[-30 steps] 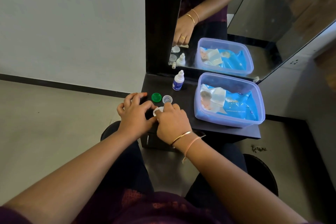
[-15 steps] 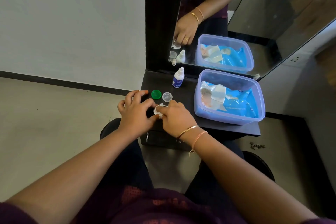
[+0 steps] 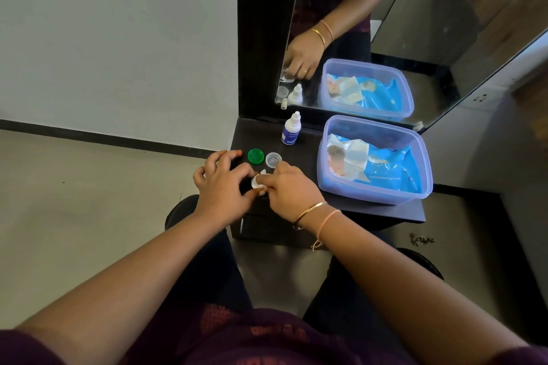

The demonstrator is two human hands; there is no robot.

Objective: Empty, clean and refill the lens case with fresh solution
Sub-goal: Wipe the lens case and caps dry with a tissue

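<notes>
Now left hand (image 3: 221, 190) and right hand (image 3: 290, 192) pinch upturned lens case (image 3: 256, 182).

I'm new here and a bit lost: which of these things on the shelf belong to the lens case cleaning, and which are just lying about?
For the job: lens case, held between the left hand and right hand; green cap; clear cap; solution bottle.

Just lying about: plastic tub with a blue packet inside, untouched; mirror behind.

On the desk (image 3: 370, 212): a cap (image 3: 256, 156) lies left of a second cap (image 3: 273, 160), bottle (image 3: 291, 133) behind them, tub (image 3: 370, 193) at right; mirror (image 3: 430, 24) behind all.
</notes>
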